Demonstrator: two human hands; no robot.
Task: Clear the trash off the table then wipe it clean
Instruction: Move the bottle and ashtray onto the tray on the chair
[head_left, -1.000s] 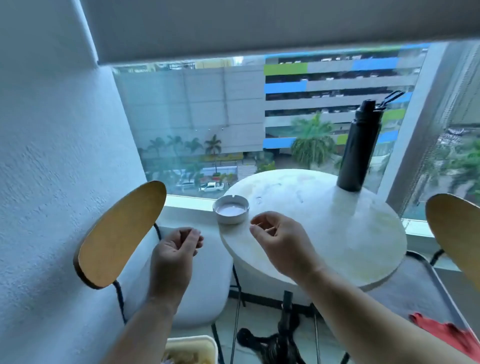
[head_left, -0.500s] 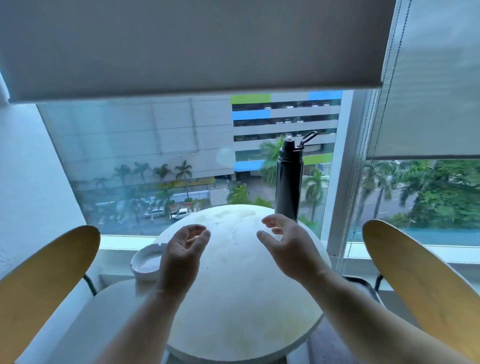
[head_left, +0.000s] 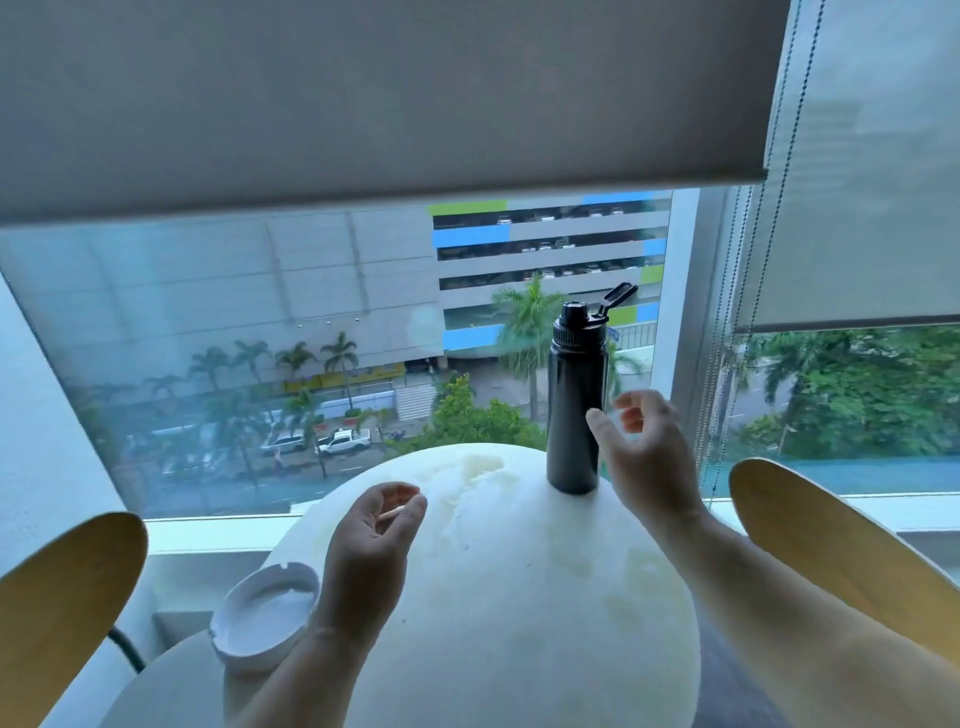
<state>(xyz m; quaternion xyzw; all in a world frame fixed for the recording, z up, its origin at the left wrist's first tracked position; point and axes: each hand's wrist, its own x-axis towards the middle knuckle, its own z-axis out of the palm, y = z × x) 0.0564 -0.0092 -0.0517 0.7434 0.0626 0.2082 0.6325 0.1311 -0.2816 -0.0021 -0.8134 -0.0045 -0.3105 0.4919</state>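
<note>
The round white table (head_left: 519, 597) carries yellowish stains and dried smears across its top. At its far edge a tall black bottle (head_left: 574, 405) stands upright with its cap loop flipped up. A white ashtray (head_left: 265, 613) sits at the table's left rim, and it looks empty. My left hand (head_left: 369, 545) hovers over the left part of the top with loosely curled fingers, and I see nothing held in it. My right hand (head_left: 644, 457) is raised just right of the bottle with its fingers spread, close to the bottle but apart from it.
Wooden chair backs flank the table, one at the left (head_left: 57, 597) and one at the right (head_left: 831, 545). The window glass (head_left: 260, 364) and its sill lie right behind the table. A roller blind (head_left: 363, 104) hangs overhead, with bead cords (head_left: 727, 364) at the right.
The view has swung up and to the right, from the table's left edge to its middle. My right hand has moved from near the ashtray up to beside the bottle, and my left hand now hangs over the tabletop.
</note>
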